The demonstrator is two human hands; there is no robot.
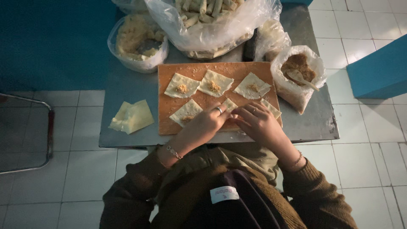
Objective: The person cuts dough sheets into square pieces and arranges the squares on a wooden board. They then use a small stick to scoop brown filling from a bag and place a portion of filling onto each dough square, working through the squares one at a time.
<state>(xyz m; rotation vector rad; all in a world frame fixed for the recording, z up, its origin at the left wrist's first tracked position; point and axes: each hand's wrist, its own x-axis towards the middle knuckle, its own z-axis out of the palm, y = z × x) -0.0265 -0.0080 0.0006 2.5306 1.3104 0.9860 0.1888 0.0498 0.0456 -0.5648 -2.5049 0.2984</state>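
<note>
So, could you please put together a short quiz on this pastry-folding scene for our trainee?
1. True or false: the left hand wears a ring.
2. How many filled pale square dough sheets lie open in the far row of the orange-brown wooden board?
3. What sticks out of the plastic bag of brown filling: A) spoon B) knife C) fork?

Key
1. True.
2. Three.
3. A, a pale spoon.

Note: the right hand also touches the sheet being folded.
</note>
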